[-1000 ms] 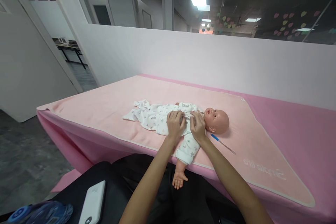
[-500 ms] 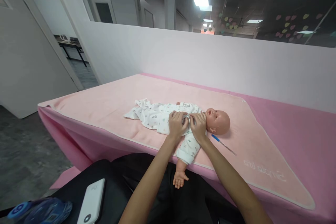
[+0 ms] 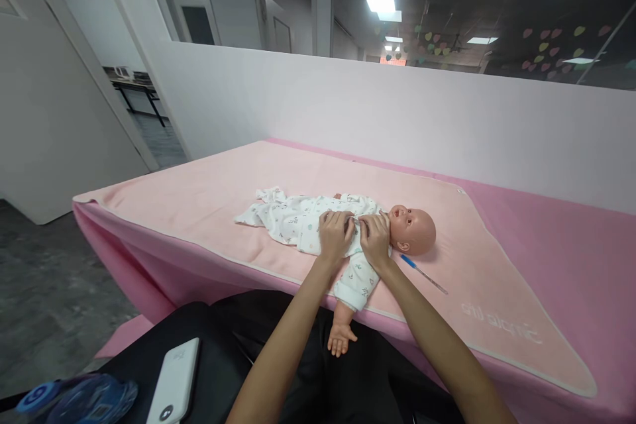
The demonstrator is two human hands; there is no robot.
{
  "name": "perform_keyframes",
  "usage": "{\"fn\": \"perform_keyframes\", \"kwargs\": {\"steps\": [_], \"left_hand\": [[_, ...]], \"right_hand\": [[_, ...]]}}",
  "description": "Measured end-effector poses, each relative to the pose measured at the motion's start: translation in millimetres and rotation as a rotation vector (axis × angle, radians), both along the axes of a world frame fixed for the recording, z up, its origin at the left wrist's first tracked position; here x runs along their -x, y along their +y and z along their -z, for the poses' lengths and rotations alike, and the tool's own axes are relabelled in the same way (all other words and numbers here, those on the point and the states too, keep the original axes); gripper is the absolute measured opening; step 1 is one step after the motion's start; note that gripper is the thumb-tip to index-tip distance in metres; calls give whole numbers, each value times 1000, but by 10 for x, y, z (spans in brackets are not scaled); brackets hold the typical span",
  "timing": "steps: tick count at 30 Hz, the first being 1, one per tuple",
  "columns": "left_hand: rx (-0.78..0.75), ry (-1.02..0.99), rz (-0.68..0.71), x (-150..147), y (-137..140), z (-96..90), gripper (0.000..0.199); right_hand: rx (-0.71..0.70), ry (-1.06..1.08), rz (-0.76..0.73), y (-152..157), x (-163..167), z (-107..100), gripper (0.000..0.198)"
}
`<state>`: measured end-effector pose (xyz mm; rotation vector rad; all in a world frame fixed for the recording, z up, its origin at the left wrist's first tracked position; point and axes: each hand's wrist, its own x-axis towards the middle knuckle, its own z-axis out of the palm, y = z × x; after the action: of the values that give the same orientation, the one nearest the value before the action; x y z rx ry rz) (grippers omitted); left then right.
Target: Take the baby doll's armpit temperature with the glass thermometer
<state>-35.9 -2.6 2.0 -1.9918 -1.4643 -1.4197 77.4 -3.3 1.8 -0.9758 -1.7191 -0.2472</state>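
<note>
Baby doll (image 3: 342, 202) laid across it, a pink-draped desk (image 3: 561, 238) carries a pale pink blanket (image 3: 213, 179) over its cloth. On the blanket the doll lies face up, head toward the person's right, in a white printed garment (image 3: 305, 228), its near arm (image 3: 342, 328) hanging past the desk's edge. Two bare forearms (image 3: 298, 315) reach forward, converging on the doll's chest. The left hand (image 3: 336, 233) arches over it, knuckles up; the right hand (image 3: 376, 237) bends just below the chin. On both, the fingers curl inward, nearly meeting at the garment's front; whether they pinch the cloth cannot be told at this size. Near the right wrist and the doll's head rests a slim blue-handled stick (image 3: 424, 274).
</note>
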Motion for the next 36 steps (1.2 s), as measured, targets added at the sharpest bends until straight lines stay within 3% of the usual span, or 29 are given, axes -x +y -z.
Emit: {"fn": "perform_keyframes", "kwargs": {"steps": [15,36], "left_hand": [[45,-113,-146,398,21,85,6],[-12,-145,-190,390,-25,78,15]], "right_hand": [[7,8,-11,12,-7,18,18],[5,2,3,-2,-9,-3,19]]}}
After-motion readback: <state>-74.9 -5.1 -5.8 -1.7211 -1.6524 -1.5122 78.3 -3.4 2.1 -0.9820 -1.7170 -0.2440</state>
